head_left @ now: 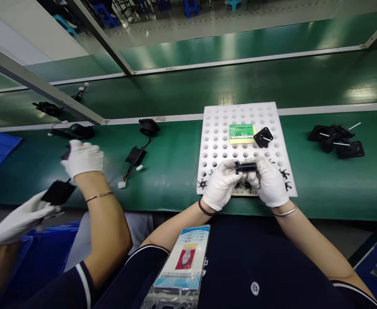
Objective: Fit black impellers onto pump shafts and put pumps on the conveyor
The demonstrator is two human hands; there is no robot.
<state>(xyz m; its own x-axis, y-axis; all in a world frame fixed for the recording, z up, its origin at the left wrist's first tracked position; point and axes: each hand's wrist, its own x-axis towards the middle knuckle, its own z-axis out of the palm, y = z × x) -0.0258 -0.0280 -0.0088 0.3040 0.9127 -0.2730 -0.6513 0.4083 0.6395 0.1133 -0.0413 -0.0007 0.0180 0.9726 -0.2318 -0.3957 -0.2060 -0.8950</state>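
Note:
Both my hands wear white gloves and meet over the front of a white foam tray [240, 112]. Between them lies a black impeller [247, 167], a dark cylinder with small blades at its left end. My left hand [222, 182] pinches the bladed end. My right hand [269, 180] grips the other end of the cylinder. More black impellers [202, 183] sit in the tray's front holes, some hidden behind my hands. Just beyond my fingers, a black square housing with a white pin [263, 137] rests on the tray beside a green and yellow label card [241, 133].
Several black housings with white pins [336, 139] lie on the green belt [175, 171] to the right. Left stands a wired black pump [149, 126]. A co-worker's gloved hands [84, 159] handle a black flat part [59, 192]. A metal frame post [88, 113] crosses the left side.

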